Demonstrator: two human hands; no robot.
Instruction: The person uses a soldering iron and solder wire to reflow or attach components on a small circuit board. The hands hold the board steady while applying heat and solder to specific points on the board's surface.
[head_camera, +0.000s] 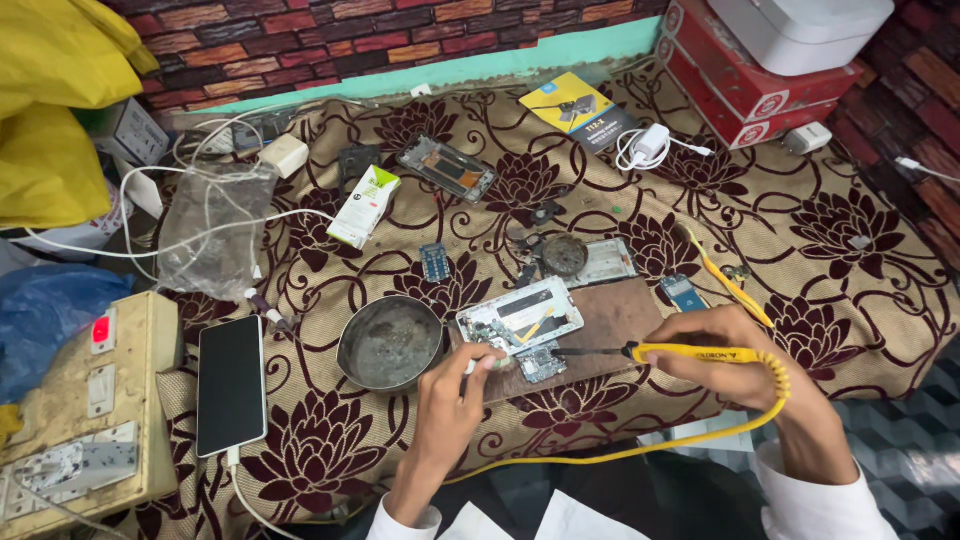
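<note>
On a floral brown cloth (820, 250) (brick wall (330, 40) behind), the right hand (715, 350) grips a yellow soldering iron (690, 353); the left hand (455, 385) pinches a thin tool (487, 364) beside an opened phone (520, 317).

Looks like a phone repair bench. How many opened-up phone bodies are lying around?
3: one by the left hand at, one behind it, one farther back. Clutter may hide more.
</note>
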